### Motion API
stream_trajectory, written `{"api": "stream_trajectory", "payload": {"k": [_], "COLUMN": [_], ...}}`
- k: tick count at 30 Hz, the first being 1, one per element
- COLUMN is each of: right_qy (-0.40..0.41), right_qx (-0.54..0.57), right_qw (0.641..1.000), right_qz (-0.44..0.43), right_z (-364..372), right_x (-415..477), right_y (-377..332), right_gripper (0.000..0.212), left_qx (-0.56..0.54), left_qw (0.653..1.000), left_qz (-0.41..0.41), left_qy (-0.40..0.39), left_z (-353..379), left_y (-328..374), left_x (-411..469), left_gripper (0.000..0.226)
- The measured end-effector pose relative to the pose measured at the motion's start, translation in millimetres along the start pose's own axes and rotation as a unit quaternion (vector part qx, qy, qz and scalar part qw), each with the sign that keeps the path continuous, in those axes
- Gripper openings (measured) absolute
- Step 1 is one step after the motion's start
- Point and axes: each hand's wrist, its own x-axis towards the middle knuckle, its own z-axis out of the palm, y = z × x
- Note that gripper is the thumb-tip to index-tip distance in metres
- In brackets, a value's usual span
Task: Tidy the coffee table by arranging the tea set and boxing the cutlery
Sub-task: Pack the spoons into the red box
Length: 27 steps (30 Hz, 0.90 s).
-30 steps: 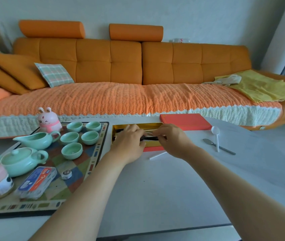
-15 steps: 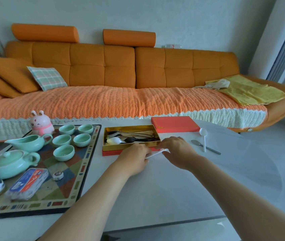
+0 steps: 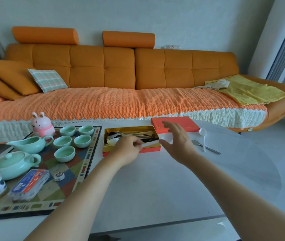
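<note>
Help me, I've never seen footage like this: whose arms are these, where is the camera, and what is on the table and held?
No machine here: these are a person's two bare arms, filmed by one wide-angle camera worn on their head, looking forward and down. The left hand pinches a white plastic utensil over the open gold-lined box, which holds cutlery. The right hand hovers beside it, fingers spread. On the coffee table lie the box's red lid, a white spoon and a metal spoon. On the left, a patterned mat bears a green teapot, pitcher and five cups.
</note>
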Motion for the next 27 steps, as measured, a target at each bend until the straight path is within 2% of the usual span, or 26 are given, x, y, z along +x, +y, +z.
{"api": "stream_trajectory", "payload": {"k": [2, 4, 5, 7, 9, 10, 13, 16, 18, 19, 21, 24, 27], "right_qy": [0.047, 0.043, 0.024, -0.024, -0.053, -0.058, -0.062, -0.067, -0.047, -0.025, 0.030, 0.082, 0.070], "right_qx": [0.081, 0.183, 0.232, 0.324, 0.386, 0.403, 0.444, 0.446, 0.449, 0.438, 0.341, 0.126, -0.039], "right_qw": [0.994, 0.970, 0.954, 0.922, 0.897, 0.889, 0.868, 0.869, 0.870, 0.876, 0.920, 0.984, 0.997], "right_qz": [0.062, 0.155, 0.190, 0.211, 0.208, 0.209, 0.213, 0.202, 0.199, 0.202, 0.190, 0.091, -0.012], "right_z": [2.3, 2.2, 2.8, 5.8, 9.9, 12.1, 17.1, 22.1, 28.0, 31.2, 38.7, 50.9, 60.7], "right_x": [4.5, 9.9, 12.9, 17.8, 20.2, 21.3, 28.5, 35.4, 39.8, 42.3, 47.9, 52.6, 52.5], "right_y": [-7.7, -20.9, -26.5, -38.0, -52.7, -58.8, -70.8, -76.4, -78.8, -79.2, -75.5, -61.6, -48.1], "right_gripper": [0.073, 0.076, 0.071, 0.044, 0.020, 0.015, 0.017, 0.017, 0.014, 0.013, 0.014, 0.018, 0.021], "left_qx": [-0.063, -0.143, -0.179, -0.218, -0.206, -0.188, -0.151, -0.162, -0.090, -0.028, 0.048, 0.028, 0.071], "left_qw": [0.998, 0.988, 0.982, 0.975, 0.978, 0.982, 0.988, 0.986, 0.994, 0.995, 0.984, 0.961, 0.937], "left_qz": [-0.021, -0.041, -0.047, -0.043, -0.027, -0.017, -0.011, -0.019, -0.009, -0.001, 0.011, 0.027, 0.069], "left_qy": [0.024, 0.039, 0.038, 0.024, 0.014, 0.013, 0.030, 0.046, 0.067, 0.095, 0.171, 0.272, 0.336], "left_z": [-7.0, -11.3, -13.0, -14.3, -14.1, -14.1, -16.2, -23.5, -26.0, -26.2, -27.2, -33.8, -41.5], "left_y": [-1.8, -2.9, -2.5, -1.0, 0.0, 0.4, -2.1, -7.2, -11.4, -15.0, -24.1, -31.9, -39.5], "left_x": [-0.6, -1.4, -2.3, -4.4, -5.3, -5.5, -3.1, -0.1, 1.1, 2.0, 4.6, 9.0, 12.1], "left_gripper": [0.013, 0.012, 0.012, 0.013, 0.014, 0.013, 0.011, 0.009, 0.010, 0.013, 0.022, 0.032, 0.043]}}
